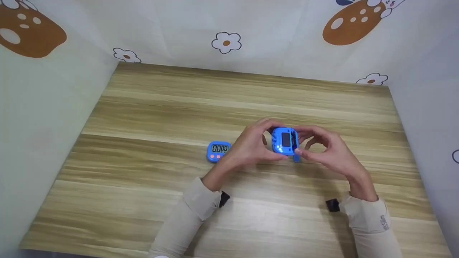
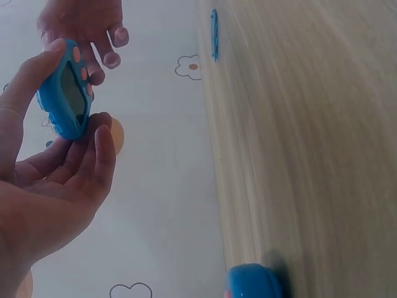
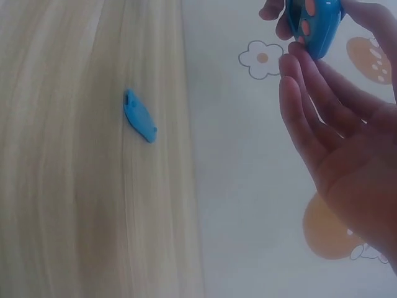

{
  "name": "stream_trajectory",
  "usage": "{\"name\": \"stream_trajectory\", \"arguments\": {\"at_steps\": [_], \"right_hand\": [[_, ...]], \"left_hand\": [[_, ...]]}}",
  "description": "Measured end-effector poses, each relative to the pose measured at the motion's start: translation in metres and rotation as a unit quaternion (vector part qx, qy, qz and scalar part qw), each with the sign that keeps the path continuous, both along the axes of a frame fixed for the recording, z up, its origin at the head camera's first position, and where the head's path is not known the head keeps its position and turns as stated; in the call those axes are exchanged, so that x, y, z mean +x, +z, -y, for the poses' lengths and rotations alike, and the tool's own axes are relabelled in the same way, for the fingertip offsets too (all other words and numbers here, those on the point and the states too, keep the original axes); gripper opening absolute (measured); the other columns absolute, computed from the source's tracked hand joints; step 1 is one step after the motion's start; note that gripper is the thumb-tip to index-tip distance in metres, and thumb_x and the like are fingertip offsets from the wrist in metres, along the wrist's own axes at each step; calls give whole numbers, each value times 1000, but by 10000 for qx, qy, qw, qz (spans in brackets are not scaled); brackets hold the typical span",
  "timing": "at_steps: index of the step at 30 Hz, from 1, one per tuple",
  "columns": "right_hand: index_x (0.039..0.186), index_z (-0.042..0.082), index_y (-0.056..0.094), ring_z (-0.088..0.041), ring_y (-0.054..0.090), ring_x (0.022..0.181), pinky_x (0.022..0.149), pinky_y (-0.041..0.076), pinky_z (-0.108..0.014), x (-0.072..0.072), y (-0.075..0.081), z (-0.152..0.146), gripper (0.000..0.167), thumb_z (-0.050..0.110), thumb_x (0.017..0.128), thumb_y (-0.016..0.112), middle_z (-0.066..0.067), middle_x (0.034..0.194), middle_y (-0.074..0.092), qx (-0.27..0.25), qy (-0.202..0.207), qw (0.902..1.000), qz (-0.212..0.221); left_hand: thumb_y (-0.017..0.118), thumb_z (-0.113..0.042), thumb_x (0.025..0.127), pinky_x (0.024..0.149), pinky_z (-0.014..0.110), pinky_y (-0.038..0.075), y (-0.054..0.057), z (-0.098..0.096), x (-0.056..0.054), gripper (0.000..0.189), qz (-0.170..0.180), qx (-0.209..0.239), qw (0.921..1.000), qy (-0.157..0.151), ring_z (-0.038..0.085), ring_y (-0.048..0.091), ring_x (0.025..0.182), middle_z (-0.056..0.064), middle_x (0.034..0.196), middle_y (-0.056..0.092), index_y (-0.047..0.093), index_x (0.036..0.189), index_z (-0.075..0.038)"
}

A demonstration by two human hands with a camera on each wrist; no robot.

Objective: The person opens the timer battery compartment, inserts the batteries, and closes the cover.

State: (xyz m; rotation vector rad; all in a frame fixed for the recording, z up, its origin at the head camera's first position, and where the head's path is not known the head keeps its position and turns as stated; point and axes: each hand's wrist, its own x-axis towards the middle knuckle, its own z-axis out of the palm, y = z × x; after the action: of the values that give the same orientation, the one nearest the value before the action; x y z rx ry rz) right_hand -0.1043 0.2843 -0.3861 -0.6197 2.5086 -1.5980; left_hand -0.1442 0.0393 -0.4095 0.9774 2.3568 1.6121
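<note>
Raised over the table is a blue digital timer (image 1: pixel 285 141), its back turned to the head view with a slot along its right side uncovered. My left hand (image 1: pixel 252 143) grips its left side between thumb and fingers. On the opposite side, my right hand (image 1: pixel 331 150) pinches the edge with thumb and fingertips. The left wrist view shows the timer's screen (image 2: pixel 72 93) and pink buttons. A small blue cover piece (image 3: pixel 140 117) lies on the table beneath, partly hidden by the held timer in the head view.
A second blue timer (image 1: pixel 215 157) lies face up left of my left hand, partly covered by it, its screen reading zeros. The wood-grain table (image 1: pixel 143 200) is bordered by pale walls (image 1: pixel 172 36) printed with flowers. Black pieces (image 1: pixel 332 205) show at both sleeve cuffs.
</note>
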Motion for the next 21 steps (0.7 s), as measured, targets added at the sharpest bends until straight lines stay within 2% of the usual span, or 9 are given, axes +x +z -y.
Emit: {"name": "stream_trajectory", "arguments": {"at_steps": [6,13,17,21], "right_hand": [[135,6,56,-28,65,87,80,54,-29,-6,-16,-7,51,5,87,73,-18,98,66,-498,3,9973,541],[138,3,52,-28,67,83,74,57,-34,-7,-17,-5,53,4,88,72,-21,95,65,-1028,50,9887,1087],[140,4,50,-31,65,81,76,56,-40,-8,-15,-3,56,2,88,71,-22,91,63,-1345,63,9795,1499],[140,7,50,-30,64,78,77,55,-47,-7,-13,-2,58,3,88,72,-18,87,64,-1516,-133,9675,2018]], "left_hand": [[91,-38,66,72,22,48,1,-1,0,71,-176,-137,9995,236,8,52,94,-10,114,58,61,127,-15],[91,-41,66,78,32,52,-1,-2,-1,71,-111,-68,9993,362,9,52,96,-10,114,59,62,126,-16],[90,-42,66,80,33,52,-3,-4,-1,71,-153,-47,9989,443,8,51,97,-9,116,59,62,126,-16],[90,-42,66,79,31,52,-5,-6,-1,71,-243,-104,9983,517,9,50,99,-9,118,59,62,126,-17]]}}
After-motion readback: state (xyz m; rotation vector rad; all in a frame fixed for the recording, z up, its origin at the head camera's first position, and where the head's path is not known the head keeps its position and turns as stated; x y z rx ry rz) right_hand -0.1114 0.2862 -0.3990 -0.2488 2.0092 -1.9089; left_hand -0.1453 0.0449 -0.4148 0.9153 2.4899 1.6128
